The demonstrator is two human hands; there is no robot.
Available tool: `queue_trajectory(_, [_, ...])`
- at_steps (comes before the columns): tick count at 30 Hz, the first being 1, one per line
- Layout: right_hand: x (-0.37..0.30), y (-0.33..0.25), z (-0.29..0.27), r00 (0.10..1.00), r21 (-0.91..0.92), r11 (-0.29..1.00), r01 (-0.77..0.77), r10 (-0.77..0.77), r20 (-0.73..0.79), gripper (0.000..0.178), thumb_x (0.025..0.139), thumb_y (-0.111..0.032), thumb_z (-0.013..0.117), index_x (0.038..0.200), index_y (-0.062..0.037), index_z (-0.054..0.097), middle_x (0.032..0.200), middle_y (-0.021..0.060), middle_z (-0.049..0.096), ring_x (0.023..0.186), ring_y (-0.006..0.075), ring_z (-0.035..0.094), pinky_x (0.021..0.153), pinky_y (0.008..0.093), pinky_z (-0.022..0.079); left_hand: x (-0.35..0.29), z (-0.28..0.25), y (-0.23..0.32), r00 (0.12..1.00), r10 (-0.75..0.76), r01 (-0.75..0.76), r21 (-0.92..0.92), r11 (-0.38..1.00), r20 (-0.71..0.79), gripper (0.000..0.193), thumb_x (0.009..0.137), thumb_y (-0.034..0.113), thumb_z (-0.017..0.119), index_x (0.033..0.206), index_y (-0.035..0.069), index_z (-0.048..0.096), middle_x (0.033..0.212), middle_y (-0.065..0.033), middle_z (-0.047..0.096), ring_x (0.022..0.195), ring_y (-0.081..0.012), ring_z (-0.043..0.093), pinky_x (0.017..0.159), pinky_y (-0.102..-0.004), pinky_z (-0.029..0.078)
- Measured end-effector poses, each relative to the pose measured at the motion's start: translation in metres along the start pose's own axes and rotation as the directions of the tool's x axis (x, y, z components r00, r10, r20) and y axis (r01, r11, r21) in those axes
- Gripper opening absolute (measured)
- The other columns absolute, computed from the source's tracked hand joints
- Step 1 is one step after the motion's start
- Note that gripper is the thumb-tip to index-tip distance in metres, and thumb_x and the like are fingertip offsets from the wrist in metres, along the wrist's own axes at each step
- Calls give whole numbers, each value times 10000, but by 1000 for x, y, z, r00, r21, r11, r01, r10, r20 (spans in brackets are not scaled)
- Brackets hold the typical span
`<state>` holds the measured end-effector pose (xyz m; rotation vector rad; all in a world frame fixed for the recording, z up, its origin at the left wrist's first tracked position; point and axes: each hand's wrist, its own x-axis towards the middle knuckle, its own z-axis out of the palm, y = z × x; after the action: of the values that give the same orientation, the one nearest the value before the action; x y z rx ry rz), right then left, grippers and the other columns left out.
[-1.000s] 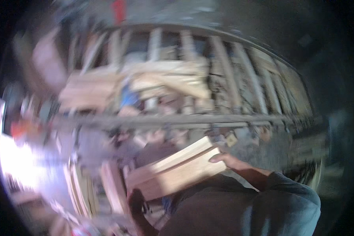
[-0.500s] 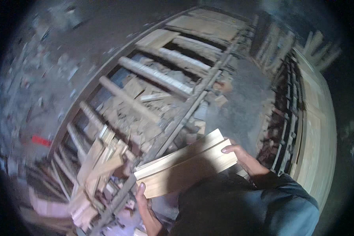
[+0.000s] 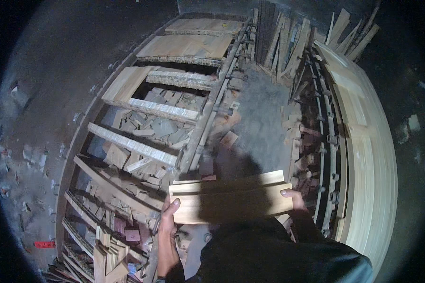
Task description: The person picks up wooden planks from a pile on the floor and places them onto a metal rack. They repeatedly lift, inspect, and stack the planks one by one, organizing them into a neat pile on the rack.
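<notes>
A small stack of short, pale wooden boards (image 3: 236, 203) is held crosswise in front of my body, with a shadow over its middle. At its left end, my left hand (image 3: 168, 218) grips the stack, thumb on the upper face. The other end is in my right hand (image 3: 295, 200), also with the thumb on top. The fingers beneath the boards are mostly hidden. Ahead and to the left lies a long metal frame (image 3: 188, 158) with wooden crosspieces (image 3: 132, 144) over it.
Wood offcuts (image 3: 160, 127) litter the space inside the frame. Loose boards (image 3: 109, 252) stand at its near left end. On the right is a large pale wood panel (image 3: 370, 155) beside a clamp rack (image 3: 333, 179). Upright wood strips (image 3: 288, 47) lean at the back.
The view has turned, and the frame appears farther left and more upright. The boards, tilted up to the right before, now lie nearly level across the view, both hands still holding them.
</notes>
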<state>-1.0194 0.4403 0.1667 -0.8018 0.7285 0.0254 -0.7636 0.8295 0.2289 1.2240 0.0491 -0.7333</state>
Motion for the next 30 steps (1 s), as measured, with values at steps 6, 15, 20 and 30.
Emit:
queue_trajectory(6, [105, -149, -15, 995, -62, 994, 92, -94, -35, 403, 837, -255, 674, 1157, -11, 653, 999, 120, 704, 854, 242, 670, 811, 381, 535, 113, 77, 6, 982, -53, 36, -93, 995, -180, 683, 868, 333, 681, 1434, 14, 471, 1302, -157, 611, 1165, -291, 614, 994, -399, 495])
queue_trajectory(15, [296, -344, 74, 986, -411, 907, 93, -26, 165, 457, 838, -284, 692, 1207, -20, 633, 1060, 122, 686, 926, 251, 653, 857, 396, 515, 238, 114, 68, 926, 100, -166, -156, 974, -364, 770, 857, 437, 686, 1437, -4, 439, 1301, -162, 599, 1170, -287, 607, 999, -406, 489])
queue_trajectory(20, [436, -401, 163, 958, -550, 828, 107, 61, 279, 488, 839, -300, 702, 1235, -25, 621, 1094, 123, 677, 965, 256, 643, 882, 404, 504, 323, 94, 72, 861, 78, -268, -318, 909, -502, 622, 921, 409, 644, 1384, 12, 524, 1324, -145, 604, 1188, -294, 597, 1042, -421, 439])
queue_trajectory(30, [643, -435, 272, 948, -715, 682, 150, 106, 300, 552, 841, -333, 722, 1290, -36, 599, 1162, 125, 658, 1044, 265, 624, 933, 420, 482, 471, 57, 55, 824, -81, -236, -470, 850, -561, 646, 914, 454, 666, 1389, 38, 531, 1310, -125, 623, 1156, -291, 609, 983, -410, 468])
